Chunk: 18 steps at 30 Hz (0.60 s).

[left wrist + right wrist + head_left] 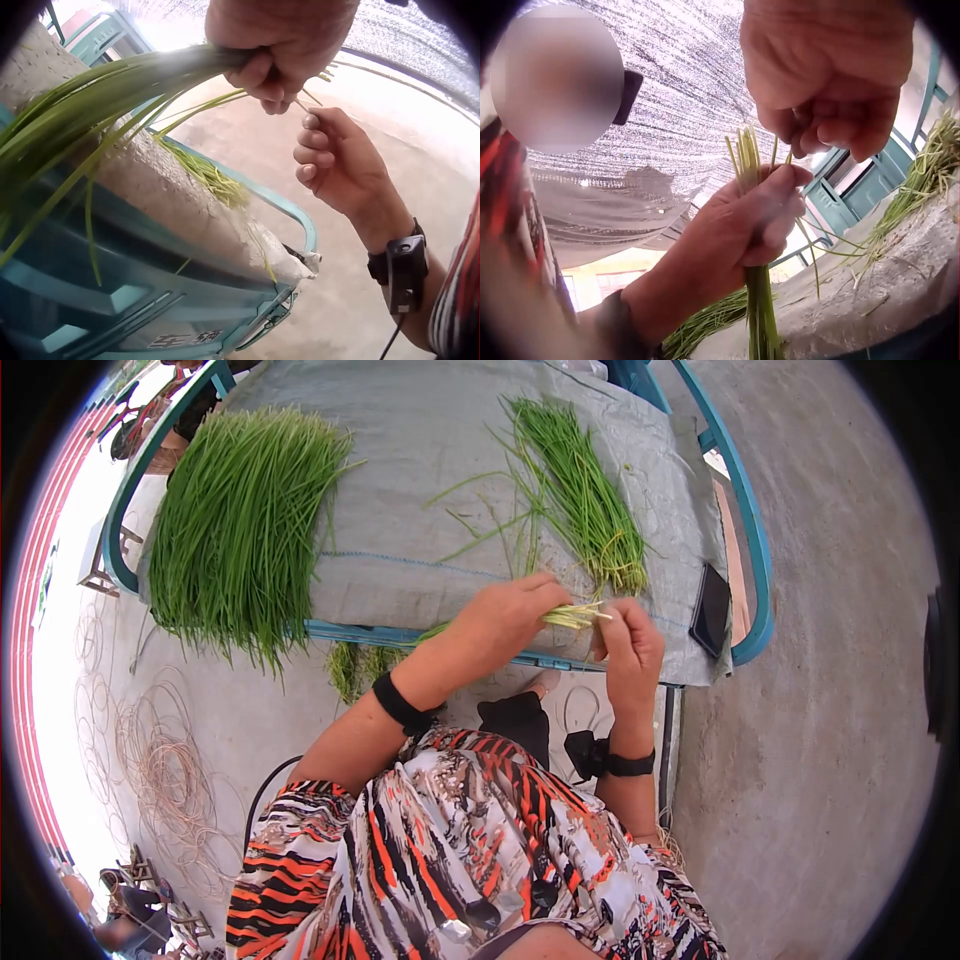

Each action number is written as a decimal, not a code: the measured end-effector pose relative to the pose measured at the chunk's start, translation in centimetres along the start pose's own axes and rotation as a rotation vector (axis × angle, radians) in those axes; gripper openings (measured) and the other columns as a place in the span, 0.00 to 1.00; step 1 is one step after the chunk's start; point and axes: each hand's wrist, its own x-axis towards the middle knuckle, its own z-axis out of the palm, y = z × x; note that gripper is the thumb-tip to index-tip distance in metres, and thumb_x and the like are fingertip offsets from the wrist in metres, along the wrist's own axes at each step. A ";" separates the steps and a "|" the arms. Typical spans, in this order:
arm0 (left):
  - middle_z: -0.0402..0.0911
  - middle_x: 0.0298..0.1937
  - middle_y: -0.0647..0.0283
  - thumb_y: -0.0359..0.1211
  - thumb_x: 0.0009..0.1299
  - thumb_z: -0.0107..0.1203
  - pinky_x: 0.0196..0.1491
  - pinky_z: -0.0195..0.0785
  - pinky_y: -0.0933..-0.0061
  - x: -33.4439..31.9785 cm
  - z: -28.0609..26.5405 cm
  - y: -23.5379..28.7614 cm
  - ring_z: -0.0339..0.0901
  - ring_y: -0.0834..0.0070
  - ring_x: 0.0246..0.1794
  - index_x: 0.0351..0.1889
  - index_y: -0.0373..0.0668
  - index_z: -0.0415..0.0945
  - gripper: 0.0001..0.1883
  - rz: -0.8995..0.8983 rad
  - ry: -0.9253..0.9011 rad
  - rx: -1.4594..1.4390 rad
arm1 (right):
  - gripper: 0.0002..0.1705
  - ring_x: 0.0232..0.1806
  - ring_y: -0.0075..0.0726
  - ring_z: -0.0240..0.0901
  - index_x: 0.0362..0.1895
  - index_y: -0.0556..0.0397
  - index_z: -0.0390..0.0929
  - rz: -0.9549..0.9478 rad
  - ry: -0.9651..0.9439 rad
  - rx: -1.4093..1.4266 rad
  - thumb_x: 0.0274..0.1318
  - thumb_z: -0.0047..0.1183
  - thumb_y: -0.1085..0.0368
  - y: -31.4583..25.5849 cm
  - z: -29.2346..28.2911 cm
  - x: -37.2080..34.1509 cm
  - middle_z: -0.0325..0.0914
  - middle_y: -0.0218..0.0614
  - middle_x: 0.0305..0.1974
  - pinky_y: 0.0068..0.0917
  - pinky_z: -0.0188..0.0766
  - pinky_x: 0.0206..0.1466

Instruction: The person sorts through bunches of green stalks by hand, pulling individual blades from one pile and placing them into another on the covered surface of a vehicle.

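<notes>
My left hand (505,620) grips a small bunch of chives (112,90), its pale cut ends (570,617) sticking out toward my right hand (634,650). In the left wrist view the long green leaves trail away to the left. Thumb and forefinger of the right hand pinch the end of a thin chive stalk (301,103), close beside the bunch. Seen from the right wrist, the pale ends point up out of the left fist, just below the right fingertips, and a few loose leaves hang at its side.
A grey sheet (420,490) covers a teal-framed (757,560) cart bed. On it lie a large chive pile (240,530) at left, a smaller, looser pile (585,490) at right, and a dark phone (711,610) near the right edge. Coiled strips (170,760) lie on the floor.
</notes>
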 end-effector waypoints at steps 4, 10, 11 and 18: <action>0.77 0.32 0.62 0.28 0.67 0.53 0.34 0.67 0.74 0.1 -2.0 0.8 0.74 0.71 0.30 0.43 0.40 0.74 0.07 -0.212 0.034 -0.090 | 0.06 0.21 0.16 0.58 0.40 0.56 0.74 -0.014 0.084 0.163 0.60 0.47 0.71 -1.4 0.0 0.8 0.74 0.29 0.31 0.17 0.61 0.26; 0.80 0.35 0.70 0.36 0.75 0.47 0.30 0.62 0.84 0.4 -2.0 2.0 0.68 0.86 0.26 0.42 0.39 0.75 0.10 -0.338 0.121 -0.775 | 0.09 0.27 0.18 0.66 0.46 0.59 0.74 0.025 -0.248 0.038 0.61 0.48 0.72 -2.5 4.4 0.8 0.73 0.33 0.41 0.19 0.66 0.30; 0.80 0.35 0.69 0.36 0.75 0.47 0.28 0.60 0.84 0.4 -2.3 2.0 0.67 0.87 0.25 0.43 0.40 0.75 0.10 -0.370 0.174 -0.785 | 0.11 0.28 0.18 0.66 0.47 0.59 0.73 -0.005 -0.259 0.055 0.62 0.47 0.71 -1.5 4.7 0.8 0.73 0.33 0.38 0.19 0.67 0.31; 0.81 0.36 0.64 0.37 0.75 0.48 0.18 0.50 0.89 0.9 -6.0 -1.1 0.63 0.89 0.22 0.47 0.37 0.72 0.13 -0.504 0.621 -0.854 | 0.14 0.24 0.20 0.70 0.42 0.57 0.75 0.280 -0.467 0.226 0.67 0.45 0.59 0.4 2.3 1.2 0.69 0.26 0.21 0.17 0.65 0.28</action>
